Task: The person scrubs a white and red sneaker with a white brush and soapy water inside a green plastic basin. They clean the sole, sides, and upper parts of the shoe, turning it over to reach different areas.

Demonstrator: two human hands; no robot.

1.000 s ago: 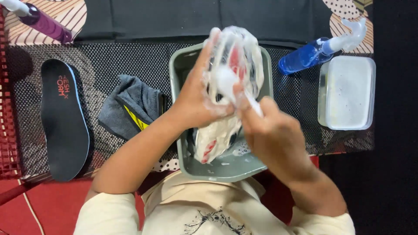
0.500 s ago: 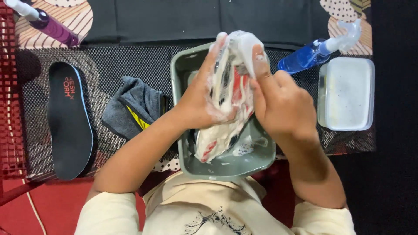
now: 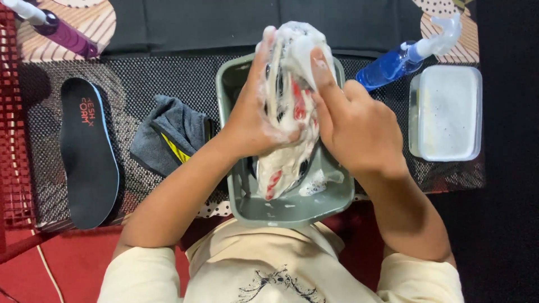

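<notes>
Over the grey plastic wash basin (image 3: 236,185) in the middle, the left hand (image 3: 255,120) keeps clasping the foam-covered white-and-red sneaker (image 3: 283,163) while the right hand (image 3: 356,126) (a brush visible a second ago is now hidden) has slid up, fingers pressed near its far, sudsy end.

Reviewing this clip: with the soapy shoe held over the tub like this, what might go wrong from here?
1. The shoe is coated in foam and held up by the left hand; it may slip into the grey tub and splash.
2. Its toe reaches past the tub's far rim, so suds may drip onto the mesh mat.
3. The spray bottle lies close to the right hand and might get knocked.
</notes>
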